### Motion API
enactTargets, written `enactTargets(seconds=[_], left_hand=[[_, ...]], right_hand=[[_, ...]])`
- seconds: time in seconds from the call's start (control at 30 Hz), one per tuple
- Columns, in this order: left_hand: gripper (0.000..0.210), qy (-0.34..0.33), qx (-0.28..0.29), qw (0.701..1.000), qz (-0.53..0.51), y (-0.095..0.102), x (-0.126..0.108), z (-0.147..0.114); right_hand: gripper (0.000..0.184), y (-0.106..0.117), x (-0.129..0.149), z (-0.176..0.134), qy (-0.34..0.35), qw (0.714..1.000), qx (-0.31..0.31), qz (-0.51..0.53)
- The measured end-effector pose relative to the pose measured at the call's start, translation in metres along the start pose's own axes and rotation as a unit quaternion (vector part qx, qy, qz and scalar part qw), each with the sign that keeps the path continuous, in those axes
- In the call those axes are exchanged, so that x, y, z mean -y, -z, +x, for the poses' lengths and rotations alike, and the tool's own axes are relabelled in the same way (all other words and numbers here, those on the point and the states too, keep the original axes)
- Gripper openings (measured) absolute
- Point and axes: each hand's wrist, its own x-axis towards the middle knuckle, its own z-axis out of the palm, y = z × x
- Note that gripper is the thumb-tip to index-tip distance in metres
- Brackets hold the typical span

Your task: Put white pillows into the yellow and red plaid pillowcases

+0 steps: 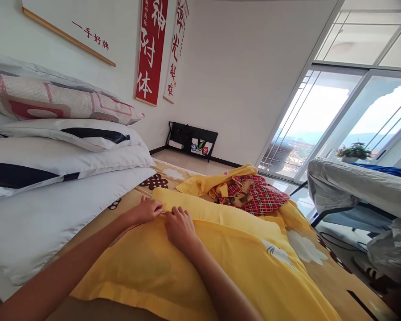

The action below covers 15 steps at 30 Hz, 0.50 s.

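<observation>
Yellow pillowcase (pixel 234 254) at the near edge of the bed (pixel 334 281), left hand (pixel 149 210) pinching its hem (pixel 220 224), right hand (pixel 181 228) just beside, fingers clamped there too; stacked pillows (pixel 93 158) along the left edge, red plaid cloth (pixel 265 196) toward the far edge

Under your left hand (pixel 150 210) and right hand (pixel 180 228): yellow pillowcase (pixel 250 254), smooth matt cloth. Left of your hands: white pillow (pixel 96 156), smooth, faintly glossy cloth. Far right of them: translucent film (pixel 364 180), crinkled, glossy plastic.

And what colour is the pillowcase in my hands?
The pillowcase is mainly yellow, seen in the head view.
</observation>
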Motion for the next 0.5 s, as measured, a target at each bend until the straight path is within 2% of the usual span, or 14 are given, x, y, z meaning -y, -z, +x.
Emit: enactTargets(seconds=[0.17,0.33,0.5], left_hand=[[0.026,0.002,-0.002,1.0,0.0,-0.005,0.014,-0.004],[0.028,-0.015,-0.047,0.999,-0.02,-0.013,0.023,-0.007],[0.027,0.002,-0.079,0.997,-0.01,-0.006,0.021,-0.01]], right_hand=[[0.022,-0.013,-0.004,0.002,0.056,0.998,-0.013,0.006],[0.017,-0.012,-0.003,-0.002,0.098,0.995,0.011,0.005],[0.019,-0.008,-0.002,-0.003,0.094,0.995,0.018,0.007]])
